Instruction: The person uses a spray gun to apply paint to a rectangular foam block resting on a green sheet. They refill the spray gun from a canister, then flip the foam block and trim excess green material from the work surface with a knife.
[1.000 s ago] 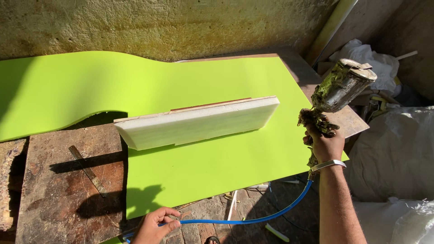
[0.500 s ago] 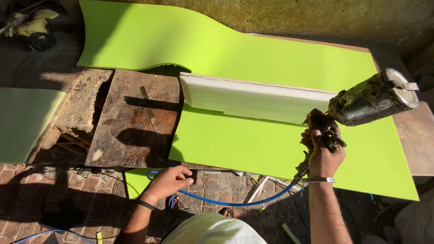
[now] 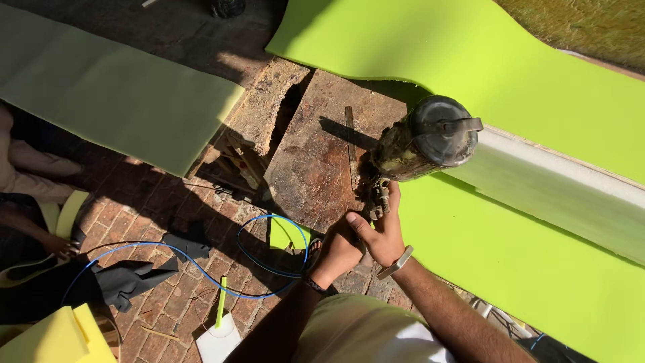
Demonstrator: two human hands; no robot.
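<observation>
Right hand: fingers curled shut around the spray gun grip, wrist bent upward. Left hand: closed fist just beside it, contents not discernible. Gun grimy, paint-crusted, dark lidded cup; sits above the brown workbench edge.

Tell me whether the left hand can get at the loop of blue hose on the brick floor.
Probably yes: the left hand sits beside the blue hose loop, with nothing between them.
</observation>
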